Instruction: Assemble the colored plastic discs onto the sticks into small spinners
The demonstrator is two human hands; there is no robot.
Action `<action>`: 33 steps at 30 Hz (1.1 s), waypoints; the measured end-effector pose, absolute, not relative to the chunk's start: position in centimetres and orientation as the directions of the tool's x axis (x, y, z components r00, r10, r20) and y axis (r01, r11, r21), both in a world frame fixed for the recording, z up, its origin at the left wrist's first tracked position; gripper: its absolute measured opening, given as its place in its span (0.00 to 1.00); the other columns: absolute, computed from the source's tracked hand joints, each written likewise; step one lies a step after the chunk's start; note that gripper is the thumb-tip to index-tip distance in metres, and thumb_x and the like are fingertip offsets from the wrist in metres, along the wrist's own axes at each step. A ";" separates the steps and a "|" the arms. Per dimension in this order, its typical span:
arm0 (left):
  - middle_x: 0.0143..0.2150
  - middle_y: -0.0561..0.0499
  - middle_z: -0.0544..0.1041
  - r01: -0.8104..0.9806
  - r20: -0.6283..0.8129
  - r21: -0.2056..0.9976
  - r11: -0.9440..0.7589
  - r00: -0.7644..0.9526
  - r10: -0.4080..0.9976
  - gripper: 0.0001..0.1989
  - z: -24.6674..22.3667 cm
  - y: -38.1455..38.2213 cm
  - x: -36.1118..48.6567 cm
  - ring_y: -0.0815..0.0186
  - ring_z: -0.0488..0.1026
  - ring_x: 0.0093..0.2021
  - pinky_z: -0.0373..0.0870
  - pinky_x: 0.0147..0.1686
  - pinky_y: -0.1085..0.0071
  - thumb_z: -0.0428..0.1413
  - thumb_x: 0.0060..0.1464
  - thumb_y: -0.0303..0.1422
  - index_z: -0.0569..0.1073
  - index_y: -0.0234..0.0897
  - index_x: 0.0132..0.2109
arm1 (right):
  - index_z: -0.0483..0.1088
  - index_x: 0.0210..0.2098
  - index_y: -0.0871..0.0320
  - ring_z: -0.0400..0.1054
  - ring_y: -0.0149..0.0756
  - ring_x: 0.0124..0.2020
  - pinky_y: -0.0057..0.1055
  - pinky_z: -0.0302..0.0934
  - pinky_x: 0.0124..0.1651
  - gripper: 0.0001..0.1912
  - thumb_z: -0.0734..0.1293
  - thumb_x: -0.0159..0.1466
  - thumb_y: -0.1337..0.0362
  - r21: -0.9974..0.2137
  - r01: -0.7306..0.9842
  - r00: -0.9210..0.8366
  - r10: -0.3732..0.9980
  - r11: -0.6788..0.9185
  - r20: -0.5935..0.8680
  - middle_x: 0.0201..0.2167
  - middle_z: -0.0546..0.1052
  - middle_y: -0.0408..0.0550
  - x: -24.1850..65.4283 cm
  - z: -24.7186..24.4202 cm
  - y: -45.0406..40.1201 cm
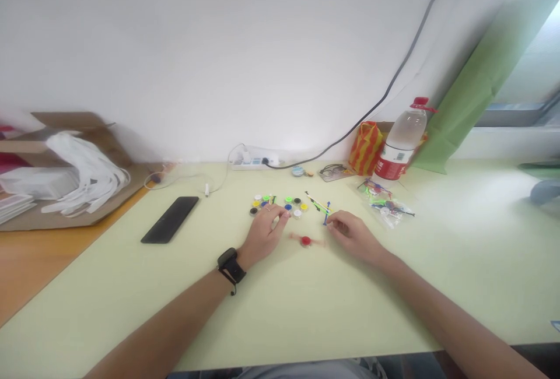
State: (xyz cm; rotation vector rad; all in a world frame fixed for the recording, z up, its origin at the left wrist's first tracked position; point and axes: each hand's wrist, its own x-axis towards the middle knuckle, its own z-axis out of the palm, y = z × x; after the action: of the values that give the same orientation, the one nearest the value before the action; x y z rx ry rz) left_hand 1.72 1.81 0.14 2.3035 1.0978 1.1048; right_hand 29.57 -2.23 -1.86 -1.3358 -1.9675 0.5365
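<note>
Both hands are occupying the centre of the head view, working low over a pale green bench [254, 320]. The left hand [265, 228], wearing a black watch [231, 265] at the wrist, is curling loosely, its thumb and index finger nearly meeting beside the coloured discs; whether it is holding anything cannot be told. The right hand [351, 233] is bending its fingers toward the thumb, the tips lying at the lower end of a blue stick [327, 213]; whether they are gripping it or merely touching it cannot be told. Between the hands and slightly nearer the wearer, a red disc [306, 241] is sitting amid faint, blurred reddish arms. White, green, yellow, blue and black discs [297, 201] are lying in two clusters just beyond the left hand, with thin coloured sticks [315, 200] lying to their right. Farther right, a clear plastic bag [391, 211] is containing similar coloured parts, and a large bottle [403, 143] is standing behind it. A black phone-like slab [170, 220] is lying well left of the hands.
</note>
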 end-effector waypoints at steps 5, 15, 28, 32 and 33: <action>0.38 0.50 0.77 0.489 0.486 0.585 -0.647 0.427 0.762 0.12 0.2 1.6 1.9 0.60 0.72 0.43 0.65 0.50 0.61 0.49 0.69 0.36 0.74 0.40 0.39 | 0.72 0.44 0.55 0.70 0.41 0.40 0.38 0.65 0.44 0.08 0.63 0.69 0.62 -0.623 0.654 -0.302 0.903 0.429 0.305 0.37 0.75 0.50 29.1 -1.4 -2.8; 0.37 0.52 0.77 0.497 0.489 0.582 -0.644 0.418 0.765 0.09 0.2 1.6 1.9 0.61 0.72 0.42 0.65 0.51 0.61 0.51 0.68 0.33 0.74 0.40 0.38 | 0.74 0.47 0.54 0.69 0.46 0.47 0.44 0.65 0.51 0.10 0.63 0.70 0.64 -0.566 0.691 -0.313 0.892 0.449 0.326 0.42 0.76 0.53 29.4 -1.7 -2.5; 0.37 0.52 0.78 0.504 0.495 0.577 -0.642 0.410 0.766 0.10 0.3 1.6 2.0 0.61 0.72 0.42 0.65 0.54 0.59 0.51 0.68 0.33 0.74 0.41 0.38 | 0.77 0.48 0.54 0.68 0.50 0.54 0.49 0.63 0.58 0.12 0.65 0.68 0.60 -0.524 0.771 -0.216 0.923 0.362 0.320 0.50 0.76 0.54 30.5 -2.5 -1.8; 0.38 0.51 0.78 0.499 0.487 0.585 -0.639 0.414 0.769 0.10 0.4 1.6 2.0 0.60 0.73 0.42 0.65 0.55 0.57 0.51 0.68 0.34 0.74 0.41 0.38 | 0.76 0.49 0.56 0.68 0.51 0.55 0.49 0.64 0.59 0.14 0.66 0.68 0.60 -0.532 0.766 -0.220 0.926 0.359 0.308 0.52 0.76 0.56 30.4 -2.4 -1.8; 0.38 0.51 0.78 0.497 0.486 0.587 -0.639 0.415 0.769 0.10 0.4 1.6 2.0 0.60 0.73 0.42 0.65 0.55 0.57 0.51 0.68 0.34 0.74 0.41 0.37 | 0.76 0.49 0.56 0.68 0.50 0.55 0.48 0.64 0.59 0.14 0.66 0.68 0.59 -0.536 0.764 -0.222 0.926 0.360 0.306 0.52 0.76 0.56 30.4 -2.4 -1.9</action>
State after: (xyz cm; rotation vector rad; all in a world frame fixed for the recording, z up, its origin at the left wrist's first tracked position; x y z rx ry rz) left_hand 2.00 1.57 0.38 2.3235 1.0889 1.0738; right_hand 30.35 -1.87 -2.37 -1.4594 -2.0468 0.3636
